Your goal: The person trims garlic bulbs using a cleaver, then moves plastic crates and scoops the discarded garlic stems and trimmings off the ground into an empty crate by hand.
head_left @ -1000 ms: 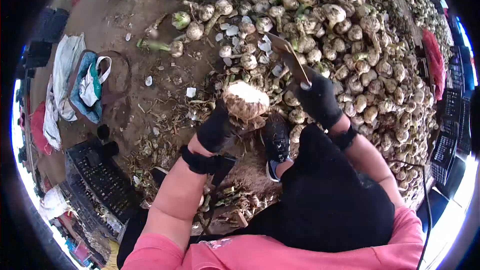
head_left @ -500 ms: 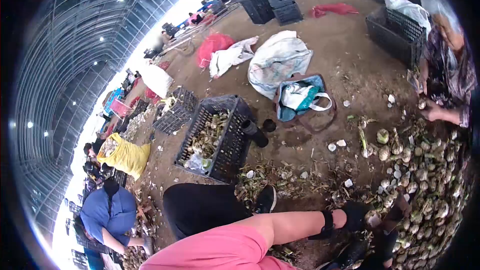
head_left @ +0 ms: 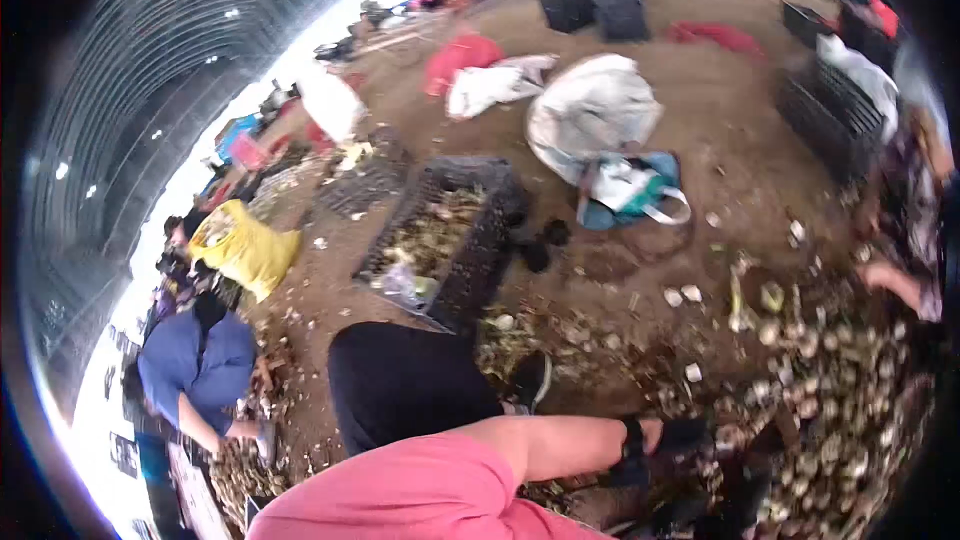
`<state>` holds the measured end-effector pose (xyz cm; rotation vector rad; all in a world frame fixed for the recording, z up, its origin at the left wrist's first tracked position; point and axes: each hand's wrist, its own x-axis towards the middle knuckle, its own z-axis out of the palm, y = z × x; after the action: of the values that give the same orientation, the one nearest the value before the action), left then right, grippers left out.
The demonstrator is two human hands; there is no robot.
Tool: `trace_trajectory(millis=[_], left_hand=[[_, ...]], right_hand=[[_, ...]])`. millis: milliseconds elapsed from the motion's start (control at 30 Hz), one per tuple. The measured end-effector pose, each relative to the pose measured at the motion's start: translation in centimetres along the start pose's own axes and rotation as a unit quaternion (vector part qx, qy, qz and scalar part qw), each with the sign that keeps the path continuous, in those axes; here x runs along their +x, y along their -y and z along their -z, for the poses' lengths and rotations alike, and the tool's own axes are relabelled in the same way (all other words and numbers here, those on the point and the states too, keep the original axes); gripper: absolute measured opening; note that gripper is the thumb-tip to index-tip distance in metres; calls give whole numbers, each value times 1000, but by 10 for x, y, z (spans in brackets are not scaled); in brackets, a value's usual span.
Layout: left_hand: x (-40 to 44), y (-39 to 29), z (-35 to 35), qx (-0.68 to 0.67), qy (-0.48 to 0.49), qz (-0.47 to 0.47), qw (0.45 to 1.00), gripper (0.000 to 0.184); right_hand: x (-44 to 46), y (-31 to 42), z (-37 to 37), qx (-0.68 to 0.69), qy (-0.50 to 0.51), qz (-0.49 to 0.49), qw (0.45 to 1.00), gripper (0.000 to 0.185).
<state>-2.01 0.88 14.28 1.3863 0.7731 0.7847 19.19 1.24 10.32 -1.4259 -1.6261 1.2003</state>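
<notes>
Here we have a pale, roundish vegetable bulb (head_left: 729, 436) right at our black-gloved left hand (head_left: 686, 435), probably firm and fairly weighty, best cupped around its sides, though blur stops us telling whether either grip is closed.

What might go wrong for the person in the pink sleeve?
The gloved left hand is right beside the pile of bulbs, so it might knock some loose and send them rolling. Loose scraps lie near the shoe, so a foot could slip. The blue bag sits on the dirt floor, so it may get dirty.
</notes>
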Motion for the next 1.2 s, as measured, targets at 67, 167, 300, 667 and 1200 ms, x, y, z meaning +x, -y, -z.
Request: trace_trajectory(millis=[67,167,300,667,1200], left_hand=[[-9,-14,1,-122,-2,-5,992,46],[2,32,3,-324,28,61,944,53],[11,25,12,-163,99,148,970,72],[12,2,5,-84,118,-8,989,53],[73,130,-3,167,-26,71,983,37]], right_hand=[[-15,8,5,35,-13,-47,998,13],[-21,17,15,66,-51,-120,989,13],[-15,12,39,-120,-49,-65,989,26],[-43,-51,68,-320,142,-69,934,20],[-107,9,172,-111,-362,-158,912,14]])
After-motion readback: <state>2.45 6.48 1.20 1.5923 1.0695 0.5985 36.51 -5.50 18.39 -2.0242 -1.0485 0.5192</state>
